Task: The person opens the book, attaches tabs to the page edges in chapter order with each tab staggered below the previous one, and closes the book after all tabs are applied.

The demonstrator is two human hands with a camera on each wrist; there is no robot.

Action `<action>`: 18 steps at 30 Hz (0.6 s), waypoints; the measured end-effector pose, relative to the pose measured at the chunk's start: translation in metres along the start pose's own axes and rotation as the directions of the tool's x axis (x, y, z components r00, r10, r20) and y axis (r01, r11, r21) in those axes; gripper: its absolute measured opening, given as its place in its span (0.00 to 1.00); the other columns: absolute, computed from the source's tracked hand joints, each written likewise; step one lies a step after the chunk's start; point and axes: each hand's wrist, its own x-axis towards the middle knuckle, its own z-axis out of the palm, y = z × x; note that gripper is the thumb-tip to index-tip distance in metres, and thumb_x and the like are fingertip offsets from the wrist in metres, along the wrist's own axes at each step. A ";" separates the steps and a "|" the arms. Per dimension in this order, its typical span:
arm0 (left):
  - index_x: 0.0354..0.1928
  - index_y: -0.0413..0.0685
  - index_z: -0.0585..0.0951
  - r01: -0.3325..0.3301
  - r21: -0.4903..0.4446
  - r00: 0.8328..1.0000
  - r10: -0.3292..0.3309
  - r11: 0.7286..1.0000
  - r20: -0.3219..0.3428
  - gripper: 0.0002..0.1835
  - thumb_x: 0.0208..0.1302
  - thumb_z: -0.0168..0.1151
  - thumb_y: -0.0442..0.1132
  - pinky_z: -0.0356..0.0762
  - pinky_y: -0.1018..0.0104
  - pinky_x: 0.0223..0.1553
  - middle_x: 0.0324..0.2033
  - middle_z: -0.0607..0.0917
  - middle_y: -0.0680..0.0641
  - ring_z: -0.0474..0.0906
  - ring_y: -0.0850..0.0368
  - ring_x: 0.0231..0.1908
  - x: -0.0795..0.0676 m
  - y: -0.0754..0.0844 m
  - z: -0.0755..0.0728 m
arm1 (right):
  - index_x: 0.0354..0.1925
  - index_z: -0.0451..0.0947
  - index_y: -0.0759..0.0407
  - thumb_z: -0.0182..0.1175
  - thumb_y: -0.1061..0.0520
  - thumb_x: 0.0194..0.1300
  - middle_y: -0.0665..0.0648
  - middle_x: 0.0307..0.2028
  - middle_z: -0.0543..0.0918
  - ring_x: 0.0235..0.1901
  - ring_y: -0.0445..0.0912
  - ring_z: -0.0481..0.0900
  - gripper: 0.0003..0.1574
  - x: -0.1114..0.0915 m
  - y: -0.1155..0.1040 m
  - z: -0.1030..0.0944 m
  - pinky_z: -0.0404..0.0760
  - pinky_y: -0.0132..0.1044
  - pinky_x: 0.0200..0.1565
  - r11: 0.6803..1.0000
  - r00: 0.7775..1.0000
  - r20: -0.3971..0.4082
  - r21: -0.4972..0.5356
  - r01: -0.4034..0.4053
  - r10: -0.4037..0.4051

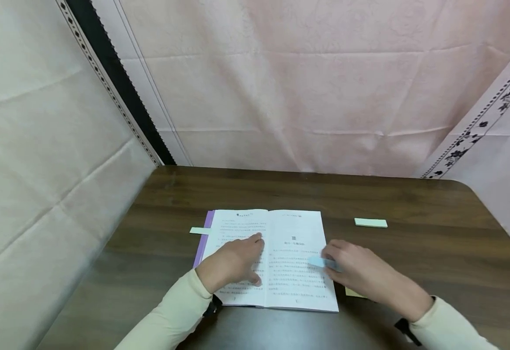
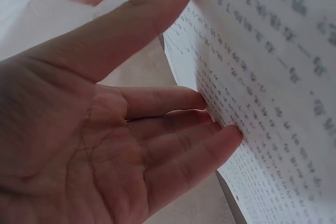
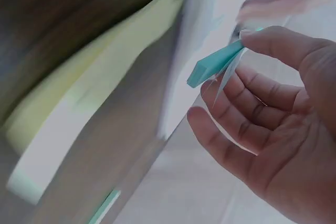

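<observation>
An open book [image 1: 296, 291] with printed pages and a purple cover edge lies on the table. My left hand [image 1: 237, 257] rests on its left page, fingers extended, with the fingertips and thumb touching the paper. Over the right page's outer edge, my right hand [image 1: 360, 270] pinches a small blue-green pad of sticky notes [image 3: 212, 66] between thumb and fingers. A thin sheet [image 3: 227, 80] stands away from that pad. From the book's left edge sticks out a pale green sticky tab [image 1: 200, 231].
A pale green sticky-note strip [image 1: 370, 222] lies on the dark wooden table [image 1: 281, 187] right of the book. A yellow sticky-note pad [image 1: 354, 293] is partly hidden under my right hand. Pale cloth [image 1: 303, 97] hangs behind the table and along its sides.
</observation>
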 end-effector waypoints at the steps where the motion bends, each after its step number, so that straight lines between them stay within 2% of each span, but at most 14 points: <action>1: 0.72 0.37 0.73 -0.001 0.004 1.000 0.001 1.000 -0.001 0.49 0.51 0.85 0.50 0.81 0.55 0.61 0.76 0.71 0.40 0.83 0.45 0.60 0.000 -0.001 0.000 | 0.41 0.85 0.55 0.77 0.59 0.62 0.46 0.36 0.81 0.30 0.34 0.73 0.11 0.005 -0.008 0.002 0.77 0.32 0.29 1.000 1.000 -0.010 -0.018 0.023 -0.023; 4: 0.72 0.38 0.74 -0.008 -0.002 1.000 0.008 1.000 -0.007 0.49 0.51 0.86 0.50 0.81 0.54 0.60 0.75 0.71 0.40 0.83 0.45 0.60 0.000 -0.004 0.001 | 0.39 0.85 0.55 0.78 0.59 0.60 0.46 0.35 0.82 0.30 0.37 0.75 0.11 0.019 -0.026 0.009 0.79 0.34 0.30 0.995 0.995 -0.033 -0.056 0.087 -0.089; 8: 0.70 0.40 0.75 -0.024 -0.020 0.999 0.024 1.000 -0.024 0.47 0.50 0.86 0.51 0.82 0.53 0.60 0.74 0.73 0.41 0.81 0.47 0.63 0.000 -0.007 0.002 | 0.36 0.85 0.55 0.79 0.59 0.58 0.47 0.32 0.82 0.30 0.41 0.77 0.11 0.032 -0.040 0.018 0.79 0.36 0.31 0.980 0.984 -0.062 -0.118 0.160 -0.169; 13: 0.71 0.43 0.77 -0.025 -0.043 0.999 0.023 0.999 -0.043 0.47 0.50 0.86 0.52 0.82 0.52 0.58 0.71 0.76 0.44 0.79 0.49 0.64 0.002 -0.010 0.006 | 0.37 0.85 0.57 0.78 0.58 0.60 0.50 0.32 0.81 0.31 0.44 0.77 0.10 0.036 -0.047 0.029 0.78 0.39 0.31 0.969 0.982 -0.054 -0.184 0.167 -0.180; 16: 0.65 0.46 0.83 -0.022 -0.129 0.996 0.011 0.991 -0.090 0.37 0.54 0.84 0.50 0.83 0.52 0.52 0.65 0.81 0.46 0.80 0.50 0.60 0.004 -0.011 0.005 | 0.40 0.85 0.57 0.77 0.58 0.61 0.52 0.33 0.81 0.32 0.47 0.79 0.11 0.036 -0.050 0.033 0.79 0.42 0.31 0.965 0.987 -0.038 -0.220 0.144 -0.156; 18: 0.57 0.48 0.88 -0.040 -0.228 0.990 0.008 0.973 -0.141 0.25 0.59 0.82 0.46 0.82 0.57 0.45 0.56 0.86 0.49 0.82 0.54 0.51 0.009 -0.011 0.005 | 0.42 0.86 0.57 0.77 0.57 0.62 0.53 0.34 0.81 0.32 0.48 0.80 0.12 0.035 -0.052 0.035 0.80 0.43 0.31 0.960 0.990 -0.032 -0.251 0.126 -0.138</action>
